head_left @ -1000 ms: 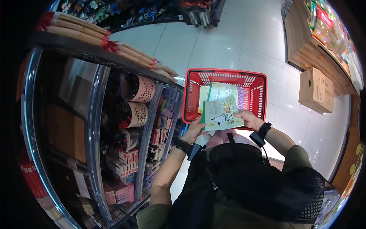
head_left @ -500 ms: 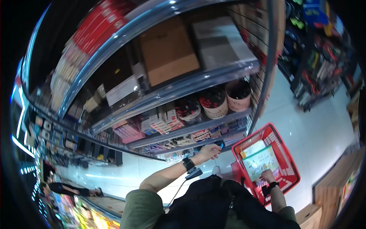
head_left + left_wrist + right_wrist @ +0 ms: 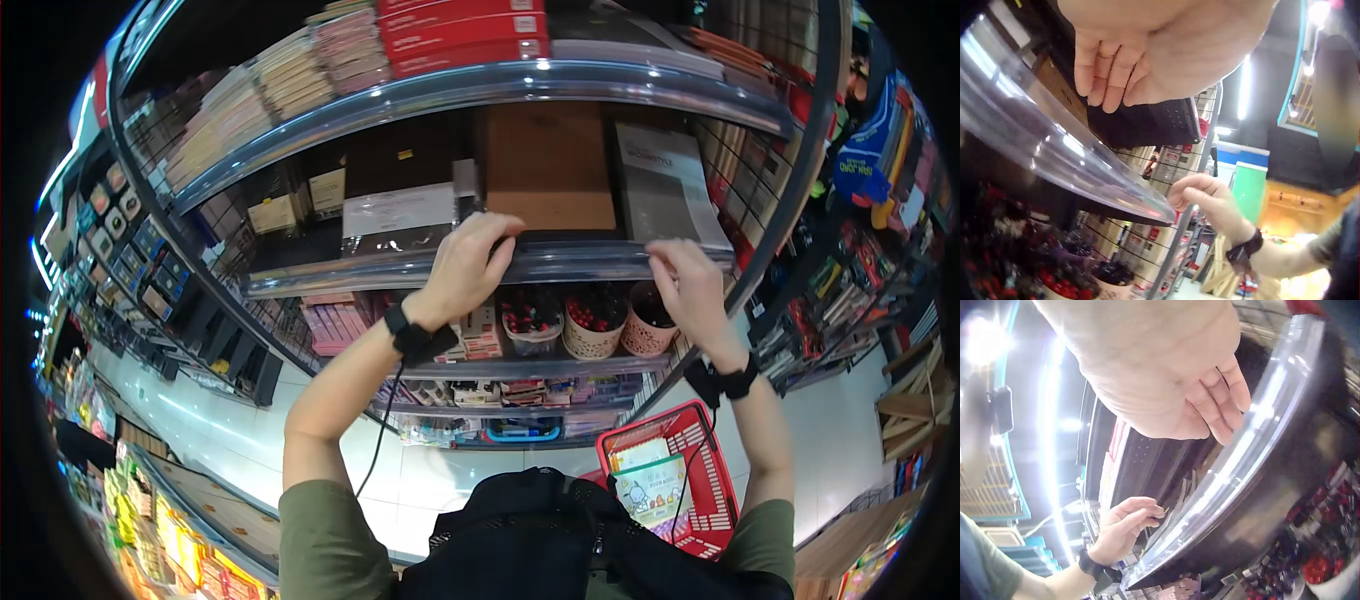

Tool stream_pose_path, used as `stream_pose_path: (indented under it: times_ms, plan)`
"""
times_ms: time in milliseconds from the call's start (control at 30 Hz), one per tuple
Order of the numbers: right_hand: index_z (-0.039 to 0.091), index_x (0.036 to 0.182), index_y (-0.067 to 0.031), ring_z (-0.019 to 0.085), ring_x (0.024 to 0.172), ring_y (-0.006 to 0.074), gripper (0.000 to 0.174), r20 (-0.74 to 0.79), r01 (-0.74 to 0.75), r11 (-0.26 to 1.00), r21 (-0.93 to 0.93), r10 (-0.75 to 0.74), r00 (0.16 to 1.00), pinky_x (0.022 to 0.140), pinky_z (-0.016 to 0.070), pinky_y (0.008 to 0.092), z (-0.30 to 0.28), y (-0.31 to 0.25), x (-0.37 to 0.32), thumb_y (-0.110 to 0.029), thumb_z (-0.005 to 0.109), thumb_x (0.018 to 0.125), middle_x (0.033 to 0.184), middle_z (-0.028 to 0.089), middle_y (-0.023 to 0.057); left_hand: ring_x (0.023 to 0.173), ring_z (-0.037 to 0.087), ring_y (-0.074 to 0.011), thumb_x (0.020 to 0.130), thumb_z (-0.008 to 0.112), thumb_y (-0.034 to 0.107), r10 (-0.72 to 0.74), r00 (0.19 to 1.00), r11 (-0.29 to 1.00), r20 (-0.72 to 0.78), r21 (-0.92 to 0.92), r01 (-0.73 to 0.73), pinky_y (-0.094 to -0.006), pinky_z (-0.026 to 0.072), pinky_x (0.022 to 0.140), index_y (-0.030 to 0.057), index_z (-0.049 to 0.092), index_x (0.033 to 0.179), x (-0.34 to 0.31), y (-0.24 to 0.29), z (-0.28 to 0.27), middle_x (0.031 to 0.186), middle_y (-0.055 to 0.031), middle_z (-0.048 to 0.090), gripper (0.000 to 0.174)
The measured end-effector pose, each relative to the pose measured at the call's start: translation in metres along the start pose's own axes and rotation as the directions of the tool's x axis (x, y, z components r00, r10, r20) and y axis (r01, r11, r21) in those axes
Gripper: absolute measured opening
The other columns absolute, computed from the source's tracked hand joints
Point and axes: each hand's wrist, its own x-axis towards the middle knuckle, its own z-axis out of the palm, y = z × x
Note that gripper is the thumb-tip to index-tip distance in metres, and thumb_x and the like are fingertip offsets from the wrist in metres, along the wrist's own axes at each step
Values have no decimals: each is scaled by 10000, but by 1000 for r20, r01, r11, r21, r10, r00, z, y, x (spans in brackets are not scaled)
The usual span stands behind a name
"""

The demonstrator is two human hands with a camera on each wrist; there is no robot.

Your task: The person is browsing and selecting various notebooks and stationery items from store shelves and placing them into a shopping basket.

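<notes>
My left hand (image 3: 468,262) hovers in front of the shelf's clear plastic front strip (image 3: 570,262), its fingers loosely bent and holding nothing. To its right, my right hand (image 3: 692,292) has its fingertips right at the same strip, also with nothing in its grasp. The right wrist view shows those right-hand fingers (image 3: 1216,403) slightly bent beside the strip. Behind the strip stand a brown cardboard box (image 3: 550,165) and a grey-and-white package (image 3: 665,185). A black-and-white package (image 3: 400,215) lies behind my left hand.
A red shopping basket (image 3: 722,490) on the floor at lower right holds a green-edged Pochacco booklet (image 3: 652,490). Lower on the rack are perforated pots (image 3: 593,330) of small items. Red boxes (image 3: 462,40) fill the shelf above. A dark upright post (image 3: 785,180) bounds the right side.
The booklet left my hands and lies in the basket. My view turned from the basket to face the shelves, and both hands rose to the middle shelf's front edge.
</notes>
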Motion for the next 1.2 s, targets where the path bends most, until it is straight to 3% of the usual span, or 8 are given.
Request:
stream_pose_path:
  times_ms: [233,667,733,867,967,1033,1167,1200]
  plan:
    - [470,1167,-14,610,902,373,641,428,-82,832,-548,363,828,808,484,452,46,32,98,-413,683,713,955,631,216,906,574,-413,811,573,148,-284,929,923,239,331,197,-456,466,783,21,506,1163,27,-39,-8,984,-222,599,381]
    - [616,906,-35,656,795,303,163,532,267,669,-694,226,816,671,530,401,67,31,121,-95,587,757,826,666,137,882,593,-399,775,615,249,-293,903,955,314,146,258,-429,460,798,-29,513,1181,47,-67,-15,908,-249,623,503]
    - [611,914,-45,647,751,313,157,500,377,689,-619,-25,866,655,521,405,72,60,125,-99,556,778,796,657,147,871,596,-399,776,618,258,-299,891,949,341,204,240,-430,461,792,-30,513,1182,48,-69,-14,890,-244,627,508]
    - [608,964,-25,628,710,340,210,339,225,886,-404,-83,937,643,508,414,96,111,137,-81,483,806,807,634,218,879,600,-391,778,619,262,-336,871,935,359,237,263,-426,464,797,-32,520,1176,53,-71,-13,906,-242,629,505]
    - [597,1029,-10,637,735,328,255,523,-148,965,-214,242,817,669,520,394,88,94,154,-156,474,860,840,643,211,892,602,-384,777,612,261,-364,840,925,402,264,274,-415,468,811,-36,525,1174,56,-73,-14,932,-246,627,503]
    - [597,1059,-15,640,811,272,339,688,-671,742,13,480,544,712,528,363,70,68,158,-293,488,898,873,650,165,844,632,-315,786,624,268,-352,828,929,436,269,253,-371,492,761,-37,539,1154,59,-70,-13,922,-218,638,486]
    - [588,1096,-25,619,874,201,413,711,-721,693,-1,508,487,734,524,331,75,63,157,-369,550,871,920,638,119,776,636,-208,797,647,277,-386,780,904,492,35,426,-296,498,671,-24,559,1117,54,-69,-4,874,-148,649,448]
    - [590,1086,-19,614,873,183,393,631,-682,729,57,503,591,730,521,319,81,64,152,-335,579,853,940,633,117,760,625,-168,811,644,268,-418,755,832,505,-121,542,-266,490,646,-15,567,1096,48,-69,-4,862,-117,642,409]
